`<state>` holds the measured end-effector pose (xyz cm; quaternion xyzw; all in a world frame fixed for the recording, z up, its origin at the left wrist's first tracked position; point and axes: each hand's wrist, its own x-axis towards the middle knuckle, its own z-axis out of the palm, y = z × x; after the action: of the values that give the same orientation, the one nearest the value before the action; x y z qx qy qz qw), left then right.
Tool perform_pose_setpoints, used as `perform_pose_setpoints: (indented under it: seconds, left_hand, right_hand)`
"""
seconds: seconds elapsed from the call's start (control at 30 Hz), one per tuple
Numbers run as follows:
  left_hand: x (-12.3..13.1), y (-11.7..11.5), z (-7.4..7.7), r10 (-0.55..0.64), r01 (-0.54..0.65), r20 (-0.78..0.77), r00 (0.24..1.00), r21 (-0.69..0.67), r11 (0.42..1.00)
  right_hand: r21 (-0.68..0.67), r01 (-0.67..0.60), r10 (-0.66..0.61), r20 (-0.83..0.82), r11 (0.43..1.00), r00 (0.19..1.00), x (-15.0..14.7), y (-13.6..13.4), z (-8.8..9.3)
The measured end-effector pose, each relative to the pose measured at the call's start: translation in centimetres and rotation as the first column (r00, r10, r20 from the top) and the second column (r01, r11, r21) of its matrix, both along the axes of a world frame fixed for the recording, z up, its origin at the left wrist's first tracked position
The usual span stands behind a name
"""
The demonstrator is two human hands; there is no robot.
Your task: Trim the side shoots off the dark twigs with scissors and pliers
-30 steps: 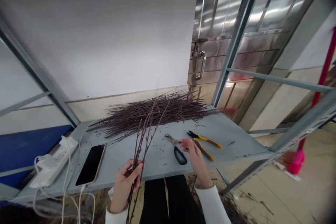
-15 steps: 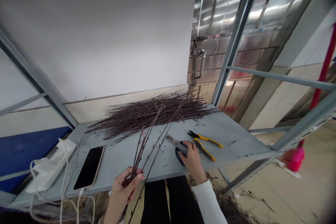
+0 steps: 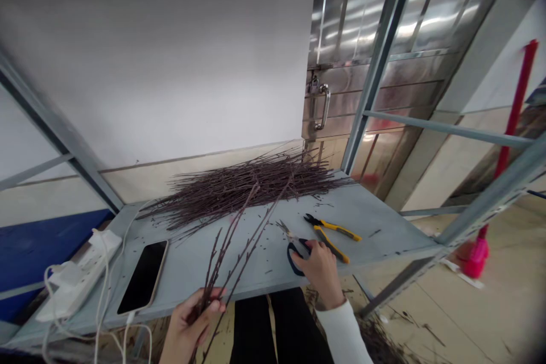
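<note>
Several thin dark brown twigs point(image 3: 219, 256) are gripped near their lower ends by my left hand point(image 3: 191, 318), at the front edge of the shelf. Their tips fan up and to the right, over the shelf top. My right hand point(image 3: 322, 273) has its fingers closed about the dark handles of a pair of scissors point(image 3: 292, 239). The short metal blades point away from me, slightly parted. Close to the right of the scissors lie yellow-and-black cutting pliers point(image 3: 335, 233), untouched, with their handles spread. Part of the scissors' handle is hidden under my fingers.
A long heap of twigs point(image 3: 239, 190) lies along the back of the grey shelf point(image 3: 367, 205). At left are a phone point(image 3: 144, 276) and a white power strip point(image 3: 81, 284) with cables. Metal posts point(image 3: 379, 68) frame the shelf; cut bits litter the floor.
My right hand has shifted the scissors a little to the right and towards me. My left hand, with its twigs, has moved slightly left and down. The pliers stay in place.
</note>
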<state>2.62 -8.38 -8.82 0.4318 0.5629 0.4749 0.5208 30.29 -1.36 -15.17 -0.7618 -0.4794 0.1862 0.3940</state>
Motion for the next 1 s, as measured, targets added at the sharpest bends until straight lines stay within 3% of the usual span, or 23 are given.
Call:
perform_pose_setpoints:
  seconds: [0.13, 0.3, 0.47, 0.57, 0.63, 0.7, 0.83, 1.0]
  left_hand:
    - [-0.2, 0.0, -0.7, 0.012, -0.012, 0.013, 1.000, -0.010, 1.000]
    - [0.2, -0.1, -0.8, 0.049, -0.049, 0.049, 0.998, 0.004, 0.999]
    - [0.5, -0.3, -0.9, 0.006, -0.008, 0.048, 0.999, 0.036, 0.999]
    - [0.8, -0.6, -1.1, 0.010, -0.011, 0.017, 1.000, 0.072, 0.997]
    - [1.1, -0.7, -1.2, -0.001, 0.000, 0.004, 1.000, 0.076, 0.997]
    - [1.4, -0.7, -1.3, -0.026, 0.027, -0.010, 1.000, 0.068, 0.997]
    - [1.6, -0.7, -1.3, -0.105, 0.105, -0.004, 0.994, 0.065, 0.992]
    - [1.2, -1.2, -0.9, -0.082, 0.077, 0.059, 0.995, 0.072, 0.994]
  right_hand:
    - [0.133, -0.019, 0.057, -0.292, 0.991, 0.955, 0.7, -0.8, 1.1]
    - [0.348, -0.083, 0.293, -0.612, 0.934, 0.734, -0.1, -1.3, 3.6]
    - [0.492, -0.118, 0.475, -0.709, 0.863, 0.522, -2.6, -2.5, 5.5]
    - [0.634, -0.117, 0.626, -0.686, 0.764, 0.372, -4.3, -2.8, 6.2]
    - [0.709, -0.116, 0.703, -0.638, 0.695, 0.314, -5.3, -3.1, 6.9]
    - [0.733, -0.099, 0.719, -0.617, 0.673, 0.319, -6.2, -3.4, 7.7]
    - [0.665, 0.049, 0.582, -0.684, 0.745, 0.439, -7.3, -3.9, 9.0]
    - [0.658, 0.104, 0.588, -0.723, 0.745, 0.363, -6.6, -3.1, 8.4]
